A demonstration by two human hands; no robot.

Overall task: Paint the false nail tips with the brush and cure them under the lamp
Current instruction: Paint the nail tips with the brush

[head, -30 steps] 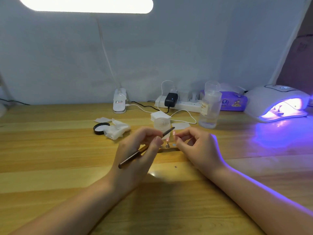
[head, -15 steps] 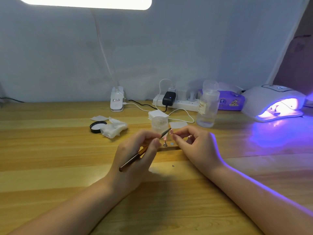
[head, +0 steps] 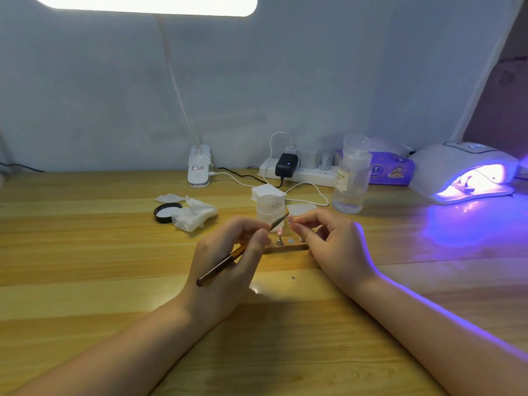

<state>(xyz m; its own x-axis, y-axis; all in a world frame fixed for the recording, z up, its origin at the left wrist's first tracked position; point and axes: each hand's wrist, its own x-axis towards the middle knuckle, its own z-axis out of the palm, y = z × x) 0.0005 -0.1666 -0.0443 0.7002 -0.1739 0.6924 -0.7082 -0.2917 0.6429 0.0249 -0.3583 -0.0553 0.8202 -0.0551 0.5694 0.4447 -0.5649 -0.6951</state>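
Two bare forearms reach in over the wooden worktop (head: 85, 252). The left hand (head: 225, 258) has its fingers curled round a brush (head: 225, 262), held like a pen, its dark handle slanting down to the left and its tip raised toward the right. The right hand (head: 328, 244) pinches a small nail tip (head: 291, 220) between thumb and forefinger, right at the brush's tip; whether the bristles touch it is too small to tell. Just below and behind the fingers lies a little wooden stand (head: 288, 247) with small metal pegs, and behind that a clear jar (head: 270, 208). Further left sit crumpled wipes (head: 194, 214) and a black lid (head: 164, 211). Toward the back stand a clear bottle (head: 350, 178), a power strip (head: 303, 174) with plugs and white cables, and a white lamp clamp (head: 199, 167). At far right the curing lamp (head: 465, 172) glows violet, with something lying inside it.
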